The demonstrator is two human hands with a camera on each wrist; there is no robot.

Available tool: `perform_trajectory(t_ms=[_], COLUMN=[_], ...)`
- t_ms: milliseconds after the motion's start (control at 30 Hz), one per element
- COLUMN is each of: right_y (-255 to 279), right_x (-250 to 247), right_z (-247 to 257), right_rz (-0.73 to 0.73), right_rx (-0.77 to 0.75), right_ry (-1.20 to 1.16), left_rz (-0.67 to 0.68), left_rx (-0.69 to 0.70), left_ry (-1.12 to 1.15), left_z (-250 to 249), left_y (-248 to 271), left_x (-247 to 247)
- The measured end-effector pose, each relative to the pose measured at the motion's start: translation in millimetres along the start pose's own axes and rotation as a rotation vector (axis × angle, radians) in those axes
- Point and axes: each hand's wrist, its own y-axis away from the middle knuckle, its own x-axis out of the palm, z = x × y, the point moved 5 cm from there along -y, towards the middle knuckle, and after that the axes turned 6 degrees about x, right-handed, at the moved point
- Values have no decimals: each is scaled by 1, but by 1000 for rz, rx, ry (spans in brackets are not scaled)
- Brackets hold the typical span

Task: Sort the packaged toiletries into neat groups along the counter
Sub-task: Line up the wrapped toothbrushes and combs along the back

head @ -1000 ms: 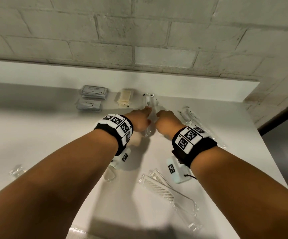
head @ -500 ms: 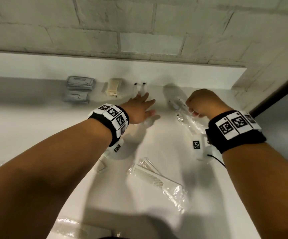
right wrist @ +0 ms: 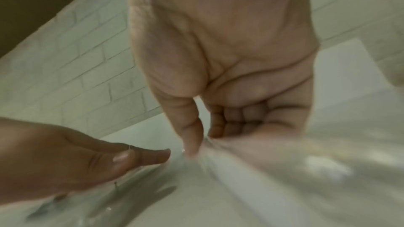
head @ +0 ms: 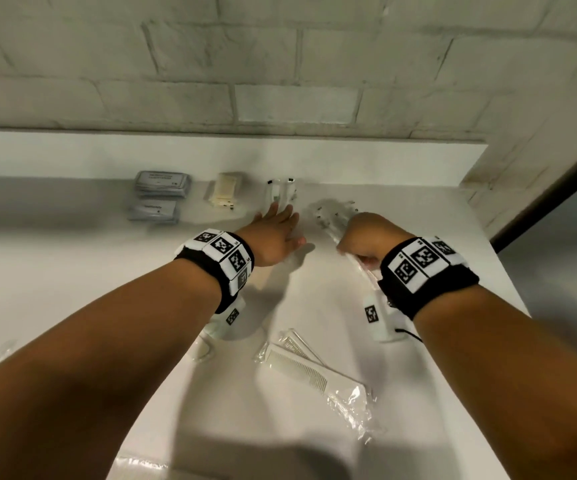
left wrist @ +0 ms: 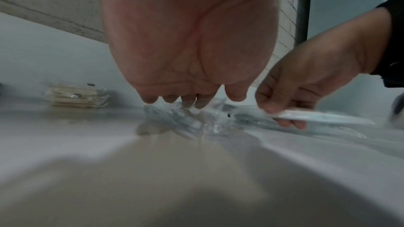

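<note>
My left hand lies flat with straight fingers on the white counter. Its fingertips touch a pair of clear-wrapped packets by the back ledge. My right hand is curled and pinches a long white wrapped packet just above a loose pile of clear packets. The right wrist view shows its thumb and fingers closed on blurred wrapping, with my left hand beside them. Further left stand grey packets and a beige packet.
Two wrapped white combs lie near the counter's front middle. Small clear packets sit at the far left, under my left wrist and at the bottom edge. A brick wall backs the counter; its right edge drops off.
My right hand left the middle packets, swung right to the loose pile and now pinches a long white wrapped packet. My left hand flattened and stays by the middle packets.
</note>
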Motion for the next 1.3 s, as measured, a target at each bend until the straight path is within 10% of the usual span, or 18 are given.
perform_trajectory(t_ms=[100,667,900,1067,1300], right_y=[-16,-10,-17,-21,-25], right_x=[-3,14,18,6,42], right_z=[14,35,21,24,49], right_rz=[-80,-254,85,-194,-160], right_rx=[-33,-50,236,-72,-298], right_ry=[-304,-55,-631,-64,275], left_rz=[-18,-46,-14,-6,23], left_rx=[3,-69,-66,-52,-38], left_ry=[13,148,172,117,40], left_z=[2,11,6,5,8], left_y=[1,11,15,14,4], left_x=[0,-13,-11,-11,-5])
